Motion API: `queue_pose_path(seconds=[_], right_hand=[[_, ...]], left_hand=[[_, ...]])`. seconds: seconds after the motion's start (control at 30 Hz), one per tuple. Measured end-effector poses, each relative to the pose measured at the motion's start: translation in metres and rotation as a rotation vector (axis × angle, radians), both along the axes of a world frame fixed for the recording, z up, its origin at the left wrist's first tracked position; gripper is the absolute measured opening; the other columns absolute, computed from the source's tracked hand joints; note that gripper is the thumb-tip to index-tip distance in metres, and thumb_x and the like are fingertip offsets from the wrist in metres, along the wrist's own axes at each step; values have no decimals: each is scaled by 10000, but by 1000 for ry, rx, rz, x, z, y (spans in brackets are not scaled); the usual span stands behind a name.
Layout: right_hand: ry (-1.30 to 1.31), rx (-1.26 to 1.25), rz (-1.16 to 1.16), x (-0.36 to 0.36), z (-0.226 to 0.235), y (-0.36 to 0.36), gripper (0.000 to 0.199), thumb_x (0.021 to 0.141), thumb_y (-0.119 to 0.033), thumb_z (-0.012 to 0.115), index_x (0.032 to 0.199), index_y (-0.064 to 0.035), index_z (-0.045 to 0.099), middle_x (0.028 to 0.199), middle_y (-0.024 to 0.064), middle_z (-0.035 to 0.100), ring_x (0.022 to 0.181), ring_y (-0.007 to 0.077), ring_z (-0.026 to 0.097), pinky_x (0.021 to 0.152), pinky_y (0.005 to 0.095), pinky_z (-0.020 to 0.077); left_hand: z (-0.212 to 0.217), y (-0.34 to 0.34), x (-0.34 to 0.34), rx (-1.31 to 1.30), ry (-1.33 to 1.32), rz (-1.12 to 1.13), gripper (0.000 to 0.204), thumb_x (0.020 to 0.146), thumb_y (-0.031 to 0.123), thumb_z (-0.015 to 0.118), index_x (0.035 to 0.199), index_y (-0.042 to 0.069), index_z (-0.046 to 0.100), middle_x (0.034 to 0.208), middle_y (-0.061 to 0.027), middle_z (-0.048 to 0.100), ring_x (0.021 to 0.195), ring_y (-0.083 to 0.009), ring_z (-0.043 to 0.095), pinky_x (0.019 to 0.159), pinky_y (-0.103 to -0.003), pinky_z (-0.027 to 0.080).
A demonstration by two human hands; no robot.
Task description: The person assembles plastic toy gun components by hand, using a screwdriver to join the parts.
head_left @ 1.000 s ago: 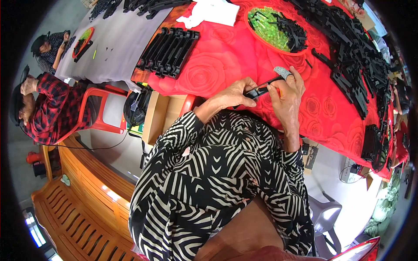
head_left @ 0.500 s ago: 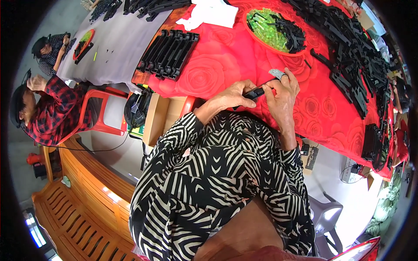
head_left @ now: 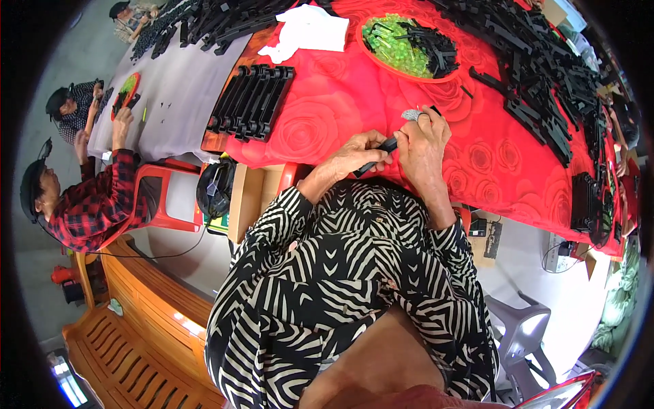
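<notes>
My left hand [head_left: 357,155] is closed around a long, narrow black plastic piece [head_left: 368,168], held slantwise above the near edge of the red-covered table. My right hand [head_left: 424,146] grips by its fingers and thumb at the far end of this piece, partly hiding it. A silvery-grey wrap [head_left: 411,115] sits on one right finger, and a small black tip [head_left: 434,110] shows beside the fingertips; what it belongs to I cannot tell. Beyond the hands, an orange-rimmed bowl [head_left: 436,80] holds yellow-green translucent bits and small black parts.
Several black plastic assemblies [head_left: 252,102] lie in a row to the left, near a white cloth [head_left: 310,28]. Black parts [head_left: 538,95] are heaped on the right of the red tablecloth [head_left: 327,102]. A cardboard box [head_left: 248,198] stands left of my lap. Co-workers sit at the left.
Both hands have shifted slightly left in the picture, along with the whole table. The black piece now slants more steeply. A plaid-sleeved co-worker has reached a hand toward the left bowl.
</notes>
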State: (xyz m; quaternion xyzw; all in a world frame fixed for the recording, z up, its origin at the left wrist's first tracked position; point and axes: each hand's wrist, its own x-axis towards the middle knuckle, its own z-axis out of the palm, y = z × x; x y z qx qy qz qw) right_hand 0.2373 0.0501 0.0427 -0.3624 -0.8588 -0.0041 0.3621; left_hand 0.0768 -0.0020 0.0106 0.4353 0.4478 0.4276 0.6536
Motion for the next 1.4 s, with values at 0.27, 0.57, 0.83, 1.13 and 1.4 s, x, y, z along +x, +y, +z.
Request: queue_pose_path(seconds=[0.27,0.57,0.83,1.13,1.4], right_hand=[[-26,37,-4,0,0,-1,168,695,-147,654,781,-11,606,964,131,540,1086,290,443,968,510,270],[-37,100,-9,-4,1,-2,171,695,-155,648,773,-11,599,951,123,535,1051,279,462,960,517,272],[-26,92,-7,-1,2,-2,144,736,-131,636,803,-20,573,955,148,531,1038,306,462,932,480,303],[2,97,-21,1,2,-5,215,709,-152,663,850,-15,574,1003,149,520,1056,328,447,927,486,313],[31,37,-134,15,15,8,430,659,-223,738,988,-30,539,1039,144,503,1046,332,445,892,469,338]], left_hand=[[-12,2,6,80,-13,7,160,865,90,494,990,-6,519,824,-65,621,687,-110,569,631,-241,465],[-8,-1,13,162,198,85,96,915,92,504,879,4,512,701,-28,559,587,-90,524,551,-224,443],[3,-6,23,188,311,159,147,916,121,500,849,-9,515,671,-58,564,579,-112,512,525,-269,424],[-1,-5,15,405,628,248,110,859,137,564,883,29,574,620,-176,478,541,-247,487,538,-360,390],[10,-4,0,360,785,236,110,841,140,589,842,31,590,564,-151,437,490,-205,443,500,-349,366]])
